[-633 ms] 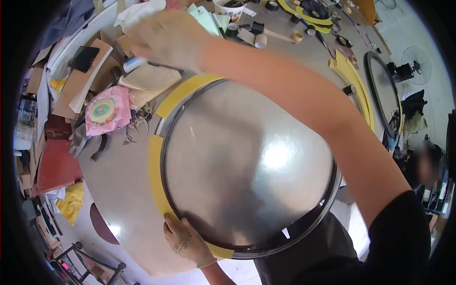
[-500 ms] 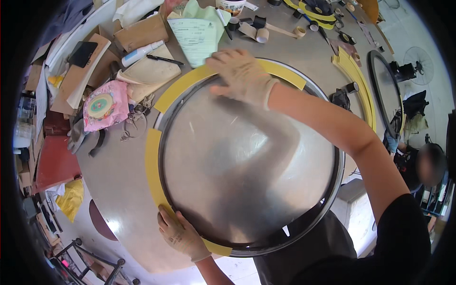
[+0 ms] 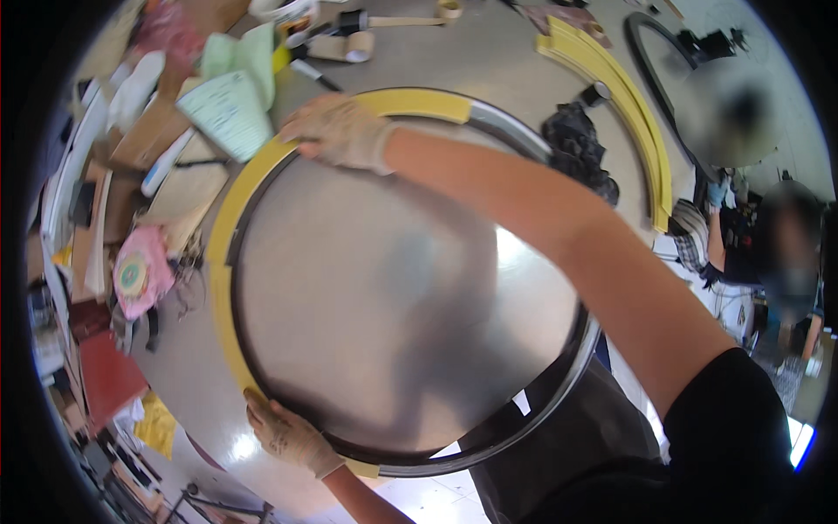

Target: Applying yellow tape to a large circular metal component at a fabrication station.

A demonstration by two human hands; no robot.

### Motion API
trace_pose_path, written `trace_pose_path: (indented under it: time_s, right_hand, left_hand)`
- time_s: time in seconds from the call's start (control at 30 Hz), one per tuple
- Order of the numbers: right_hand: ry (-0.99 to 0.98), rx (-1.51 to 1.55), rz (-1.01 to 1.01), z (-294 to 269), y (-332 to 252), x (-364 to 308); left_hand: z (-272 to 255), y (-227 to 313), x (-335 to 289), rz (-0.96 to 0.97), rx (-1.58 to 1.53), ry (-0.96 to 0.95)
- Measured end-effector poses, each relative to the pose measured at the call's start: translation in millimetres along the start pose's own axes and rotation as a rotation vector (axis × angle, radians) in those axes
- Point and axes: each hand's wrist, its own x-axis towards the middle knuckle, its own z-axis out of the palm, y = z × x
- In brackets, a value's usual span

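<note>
A large round ring frame with a black and silver rim rests on the metal table, its near side hanging past the edge. Yellow curved strips run along its far and left rim, their ends meeting at the left. My right hand, in a pale glove, curls over the strip at the far left rim, fingers outside and thumb inside. Also gloved, my left hand grips the lower left rim over the lower yellow strip. The palms hide parts of the strips.
More yellow curved strips lie at the right, next to a crumpled black bag. Papers, a pink packet and cardboard crowd the left. Tape rolls sit at the back. Another person is at far right.
My right hand has slid left along the rim, and the gap between the yellow strips at the left has closed. My left hand stays on the lower rim. The view has shifted.
</note>
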Motion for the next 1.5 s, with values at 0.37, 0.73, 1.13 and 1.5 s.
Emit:
trace_pose_path:
  time_s: [0.37,0.73,1.13,1.5]
  right_hand:
    - [0.272,-0.019,0.151,-146.2,-43.4,-87.2]
    - [-0.436,-0.531,1.302,-356.5,108.5,-368.6]
    - [0.087,-0.098,1.317,-376.7,123.0,-394.4]
    - [0.366,0.072,0.741,-431.1,47.7,-381.6]
  left_hand:
    - [-69.8,101.7,-6.9,0.263,-0.021,0.244]
    - [-99.9,406.0,-86.9,0.899,-0.543,-0.124]
    - [-51.0,529.4,-142.1,0.994,-0.28,-0.357]
    - [-105.0,521.2,-146.6,1.439,-0.817,0.025]
